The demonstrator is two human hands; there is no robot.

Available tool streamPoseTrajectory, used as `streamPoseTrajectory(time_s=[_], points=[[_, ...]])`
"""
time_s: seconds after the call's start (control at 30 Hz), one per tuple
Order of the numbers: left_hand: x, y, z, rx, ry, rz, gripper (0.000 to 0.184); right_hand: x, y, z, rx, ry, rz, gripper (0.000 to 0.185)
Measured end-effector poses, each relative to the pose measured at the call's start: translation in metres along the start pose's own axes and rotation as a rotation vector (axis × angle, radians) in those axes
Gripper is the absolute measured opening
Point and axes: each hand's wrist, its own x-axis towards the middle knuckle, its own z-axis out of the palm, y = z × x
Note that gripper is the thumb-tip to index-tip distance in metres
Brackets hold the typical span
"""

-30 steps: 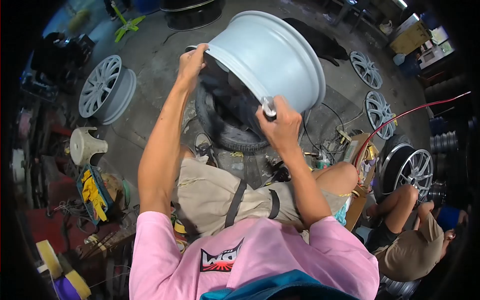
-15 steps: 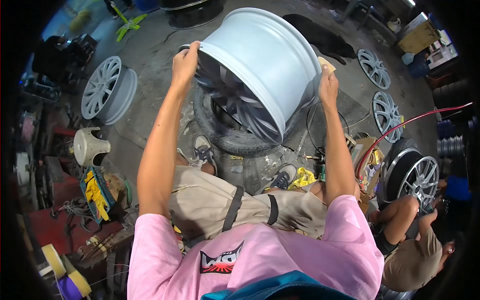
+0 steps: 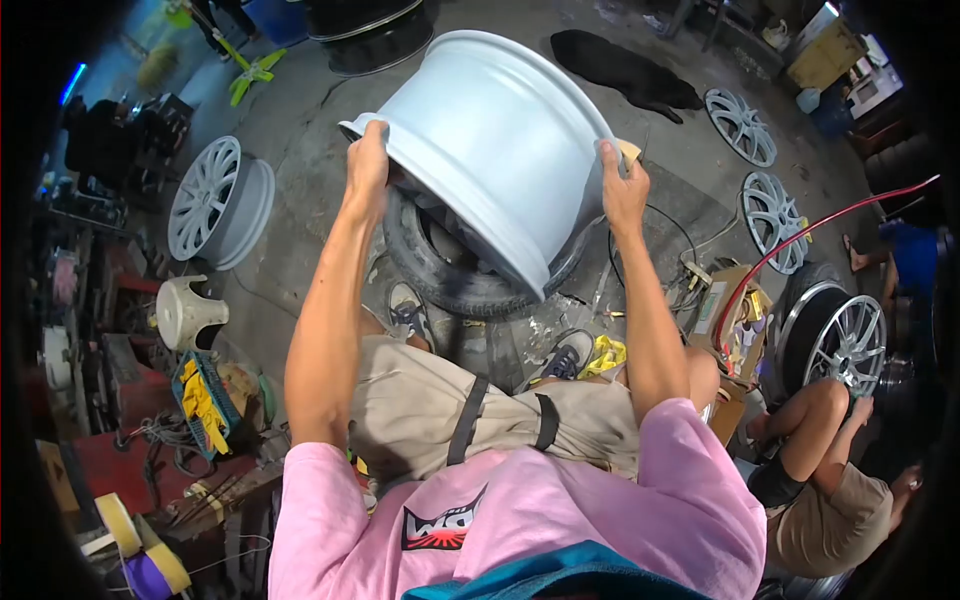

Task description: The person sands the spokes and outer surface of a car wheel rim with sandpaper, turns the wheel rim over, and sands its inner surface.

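Note:
A pale grey wheel rim (image 3: 500, 140) is tilted above a black tyre (image 3: 408, 240) lying flat on the floor, its spoked face turned down and mostly hidden. My left hand (image 3: 368, 165) is closed on the rim's left lip, thumb on top. At the opposite lip, my right hand (image 3: 625, 195) grips the rim's right edge with the thumb on the outside. A tan pad (image 3: 629, 152), perhaps sandpaper, shows beside the fingers of that hand. How firmly it is pinched there I cannot tell.
Grey rims stand or lie at left (image 3: 208, 205) and right (image 3: 775, 225). A white stool (image 3: 190, 313) and a basket with yellow gloves (image 3: 205, 405) are at left. A black dog (image 3: 625, 75) lies behind. A red hose (image 3: 800, 235) arcs near a crouching co-worker (image 3: 830, 510).
The wheel rim has tipped further face-down and shifted slightly left. My right hand has moved left and down with the tan pad, its thumb now on the rim; my left hand is lower.

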Motion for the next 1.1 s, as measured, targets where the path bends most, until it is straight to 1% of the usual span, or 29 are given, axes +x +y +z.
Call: streamPoseTrajectory(time_s=[0.07,0.1,0.13,0.2,0.23,0.3,0.33,0.4,0.43,0.47,0.53,0.57,0.6,0.67,0.7,0.73,0.8,0.83,0.87,0.93,0.97,1.0,1.07,1.1], points=[[0.001,-0.004,-0.007,0.017,-0.001,-0.016,0.048,-0.019,-0.005,-0.008,-0.081,0.030,0.070,0.049],[-0.002,0.000,-0.007,0.037,-0.005,-0.011,0.048,-0.032,-0.016,-0.011,-0.080,0.077,0.043,0.051],[0.005,-0.005,-0.014,0.053,-0.058,0.003,0.048,-0.046,-0.021,-0.016,-0.084,0.088,0.039,0.051],[0.023,-0.014,-0.024,0.114,-0.158,0.043,0.050,-0.076,-0.027,-0.030,-0.095,0.080,0.153,0.052],[0.026,-0.017,-0.021,0.114,-0.168,0.045,0.050,-0.090,-0.027,-0.036,-0.098,0.090,0.153,0.052],[0.009,-0.008,-0.010,0.117,-0.152,0.116,0.058,-0.122,-0.024,-0.049,-0.245,0.033,0.260,0.049],[0.005,-0.005,-0.008,0.108,-0.153,0.110,0.058,-0.139,-0.026,-0.056,-0.251,-0.059,0.259,0.047],[0.006,0.000,-0.007,0.182,-0.197,0.227,0.062,-0.171,-0.036,-0.060,-0.256,-0.209,0.212,0.044],[0.010,-0.001,-0.004,0.167,-0.182,0.308,0.065,-0.188,-0.042,-0.057,-0.254,-0.268,0.175,0.042],[0.003,0.005,0.000,0.167,-0.169,0.303,0.065,-0.204,-0.044,-0.050,-0.235,-0.311,0.134,0.043],[-0.009,0.028,0.009,0.196,-0.298,0.345,0.071,-0.232,-0.052,-0.033,-0.199,-0.452,0.330,0.049],[-0.005,0.032,0.009,0.267,-0.351,0.340,0.068,-0.244,-0.052,-0.021,-0.183,-0.460,0.291,0.047],[-0.007,0.032,0.008,0.271,-0.357,0.343,0.068,-0.255,-0.052,-0.011,-0.167,-0.461,0.258,0.045],[-0.008,0.037,0.012,0.513,-0.307,0.400,0.063,-0.262,-0.052,0.007,-0.105,-0.477,0.216,0.040],[-0.003,0.032,0.013,0.505,-0.266,0.430,0.063,-0.258,-0.055,0.013,-0.119,-0.486,0.177,0.038],[0.003,0.030,0.008,0.510,-0.290,0.436,0.063,-0.255,-0.055,0.018,-0.120,-0.464,0.187,0.038],[0.009,0.030,-0.004,0.616,-0.165,0.433,0.067,-0.253,-0.054,0.025,-0.109,-0.467,0.029,0.038],[0.011,0.027,-0.012,0.628,-0.129,0.476,0.067,-0.254,-0.050,0.028,-0.120,-0.469,-0.064,0.039],[0.012,0.023,-0.022,0.642,-0.091,0.514,0.067,-0.256,-0.046,0.033,-0.118,-0.449,-0.048,0.039],[0.015,0.022,-0.039,0.624,-0.037,0.510,0.063,-0.269,-0.041,0.048,-0.092,-0.482,-0.077,0.043],[0.018,0.024,-0.048,0.624,-0.053,0.497,0.062,-0.276,-0.046,0.060,-0.087,-0.496,-0.069,0.049],[0.019,0.029,-0.055,0.620,-0.066,0.487,0.061,-0.285,-0.050,0.075,-0.021,-0.500,-0.013,0.051],[0.025,0.033,-0.064,0.634,-0.041,0.491,0.061,-0.298,-0.056,0.098,-0.073,-0.566,0.008,0.050],[0.031,0.033,-0.071,0.688,0.020,0.517,0.061,-0.288,-0.067,0.097,-0.052,-0.561,-0.030,0.049]])
